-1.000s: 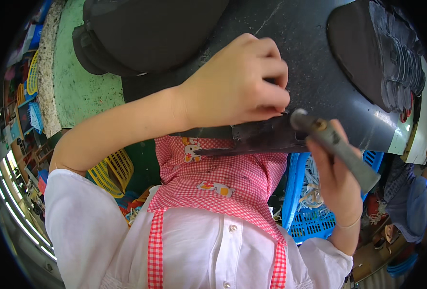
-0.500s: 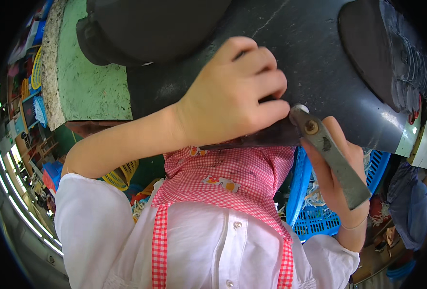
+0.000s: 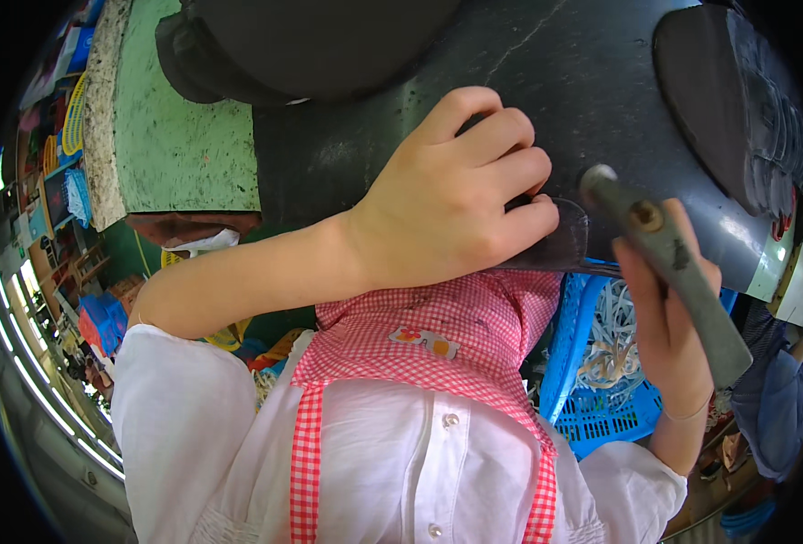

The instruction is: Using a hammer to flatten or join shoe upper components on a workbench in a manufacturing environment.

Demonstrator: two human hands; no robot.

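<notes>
My left hand (image 3: 460, 195), its fingers curled under, presses a dark, thin, flat piece (image 3: 568, 238) onto the black work surface (image 3: 601, 136) at the front edge. Most of that piece is hidden beneath the hand; its right end shows past the knuckles. My right hand (image 3: 671, 335) is closed around a hammer, its handle hidden from view. The hammer's grey metal head (image 3: 691, 281) is raised to the right of the dark piece, apart from it, its round face toward the left hand.
Large dark flat pieces (image 3: 320, 45) lie at the far left, partly over the green tabletop (image 3: 184, 145). A stack of dark curved pieces (image 3: 768, 136) is at the far right. Below the table's edge stands a blue basket (image 3: 605, 422) with pale strips (image 3: 610, 340).
The hammer has lifted away to the right from beside my left fingertips, exposing the dark piece's end. My left hand stays on the piece; the whole view has shifted slightly.
</notes>
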